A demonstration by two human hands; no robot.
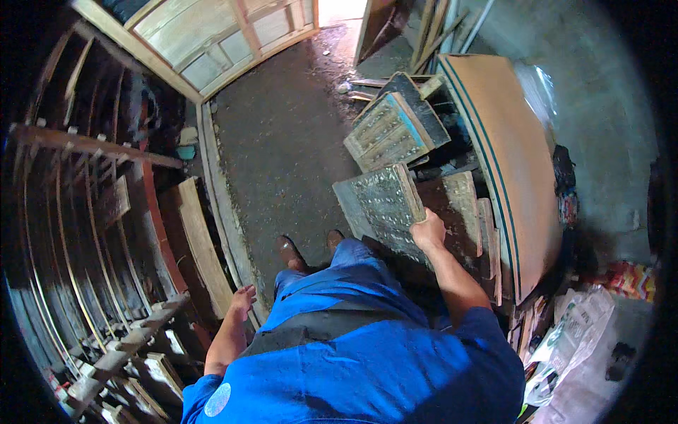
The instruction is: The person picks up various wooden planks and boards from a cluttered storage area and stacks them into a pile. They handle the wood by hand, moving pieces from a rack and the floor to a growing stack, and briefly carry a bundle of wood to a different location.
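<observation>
— Where is the carved panel (385,205) sitting?

— It is leaning against the stack of panels (395,127), right hand (428,232) fingers clamping its lower edge. It is looking stiff and heavy; both side edges would be gripping better. The left hand (242,299) is hanging spread, holding nothing.

White plastic bag (580,332), red-patterned packet (631,277), lower right

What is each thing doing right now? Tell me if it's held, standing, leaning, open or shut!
Right hand: shut on the carved panel's edge.
Carved panel: held, tilted on its edge.
Left hand: open, holding nothing, beside a wooden plank.
Wooden plank: leaning against the rack.
Second carved panel: resting on the stack behind.
Large board: leaning against the wall.
</observation>
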